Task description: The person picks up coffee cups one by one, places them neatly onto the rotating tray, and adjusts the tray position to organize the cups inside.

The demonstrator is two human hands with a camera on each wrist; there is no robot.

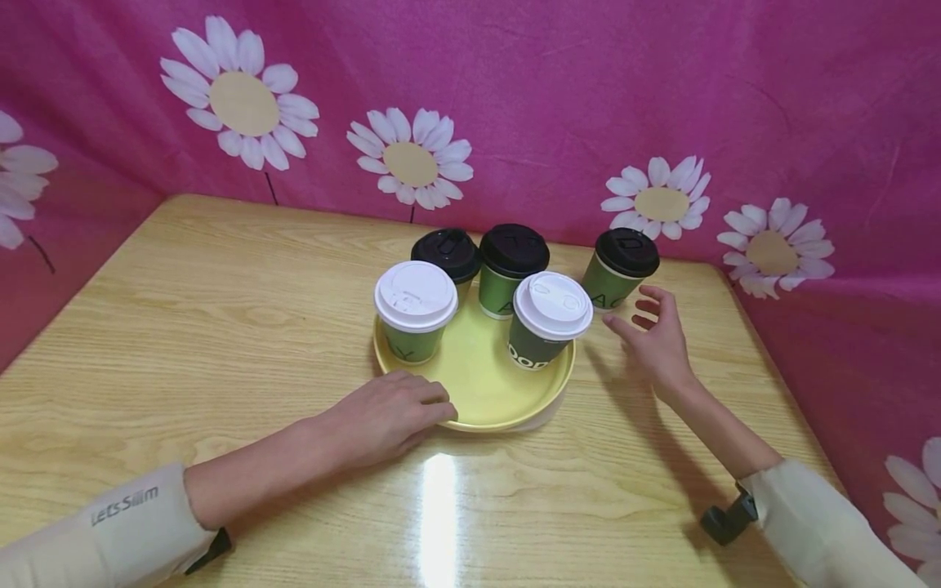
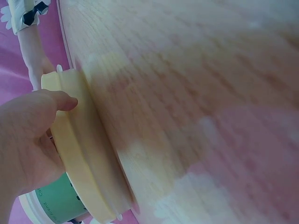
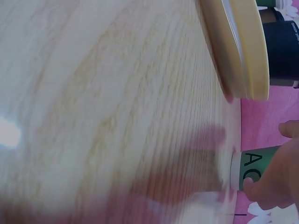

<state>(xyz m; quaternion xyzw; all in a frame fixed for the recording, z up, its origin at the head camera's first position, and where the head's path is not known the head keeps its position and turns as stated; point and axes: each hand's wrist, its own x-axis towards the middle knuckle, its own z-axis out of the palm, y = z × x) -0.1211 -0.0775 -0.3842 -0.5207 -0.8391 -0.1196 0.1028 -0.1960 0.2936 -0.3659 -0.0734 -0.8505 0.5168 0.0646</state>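
My left hand [image 1: 397, 411] grips the front-left rim of a round yellow tray [image 1: 478, 384], its thumb over the outer wall in the left wrist view. Four lidded paper coffee cups stand on the tray. At the front are a green cup with a white lid [image 1: 415, 310] and a dark cup with a white lid [image 1: 550, 318]; behind them, a green cup with a black lid [image 1: 514, 253] and another black-lidded cup [image 1: 447, 255], partly hidden. Right of the tray, a green black-lidded cup [image 1: 613, 273] stands on the table. My right hand [image 1: 660, 347] is beside it, fingers parted around its near side.
The wooden table [image 1: 257, 327] meets a pink cloth [image 1: 529, 106] with white daisies at the back and sides. A pale base [image 1: 542, 416] shows under the tray's front-right edge.
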